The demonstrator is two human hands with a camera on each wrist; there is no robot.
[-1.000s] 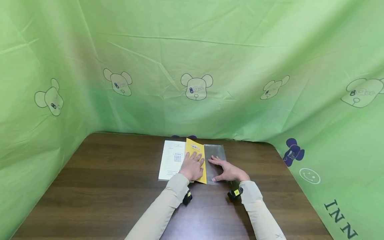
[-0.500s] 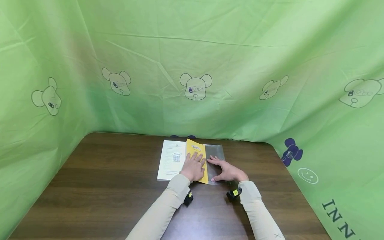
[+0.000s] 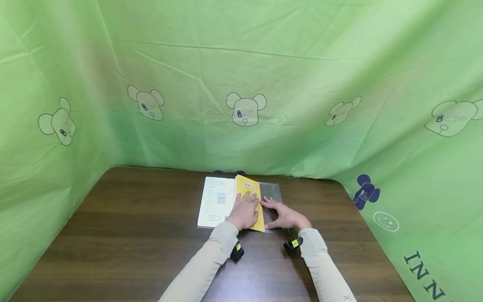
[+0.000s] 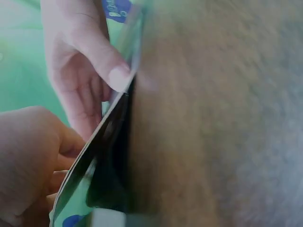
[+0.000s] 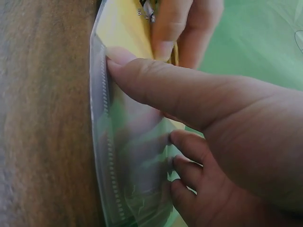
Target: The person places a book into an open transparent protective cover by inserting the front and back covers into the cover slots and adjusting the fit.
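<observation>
Head view first: we've got the yellow cover [image 3: 246, 183] under the left hand [image 3: 244, 212], long axis running near 12 to 6, leaning a bit toward 5. The clear sleeve [image 3: 271, 191] is at about 3 o'clock from there, and the right hand [image 3: 286, 214], resting on it, is nearer. White page [image 3: 216, 201] sits at 9 o'clock from the cover. Left fingers lie spread on the cover, no pinch; the right thumb and index finger arch apart on the plastic, so we'd call that loose too.

Right wrist view gives us extra: the thumb [image 5: 156, 85] sits by a stitch-like row [image 5: 109, 132] along the sleeve's border, yellow right beside it. Tucked under? Can't tell. Left wrist view's blurry, but we spot a thin edge [image 4: 90, 142] with a dark gap between it and the table [image 4: 213, 118].
</observation>
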